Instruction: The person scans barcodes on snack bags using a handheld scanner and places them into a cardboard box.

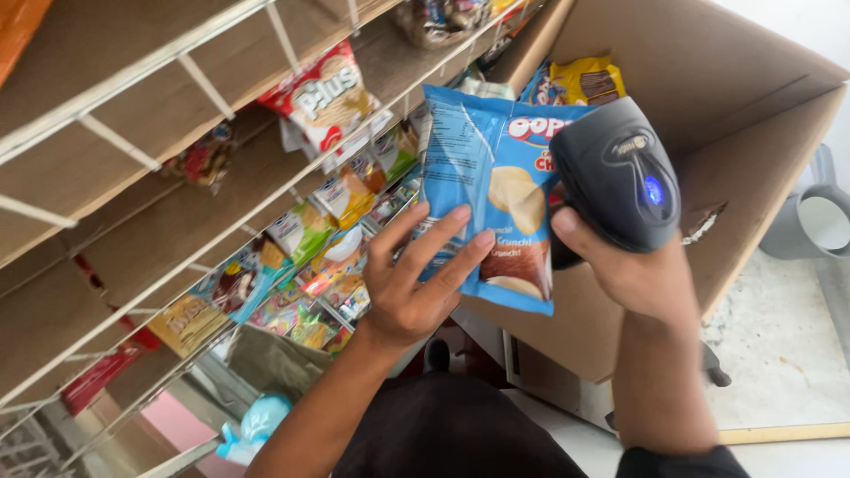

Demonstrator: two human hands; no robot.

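Beside the cardboard box point(753, 150), left hand point(412, 288) grips two blue snack packets point(496, 177); right hand point(633, 274) clasps a black scanner point(620, 173).

Wooden shelves point(133, 106) with white wire rails point(204, 84) fill frame from nine to twelve o'clock, stocked with snack packets: red-and-white bag point(323, 97) near eleven, small colourful sachets point(310, 265) toward centre. Open cardboard box point(753, 133) at two o'clock, yellow packet point(593, 81) inside. Grey mug point(819, 221) at three o'clock on pale floor point(779, 354)
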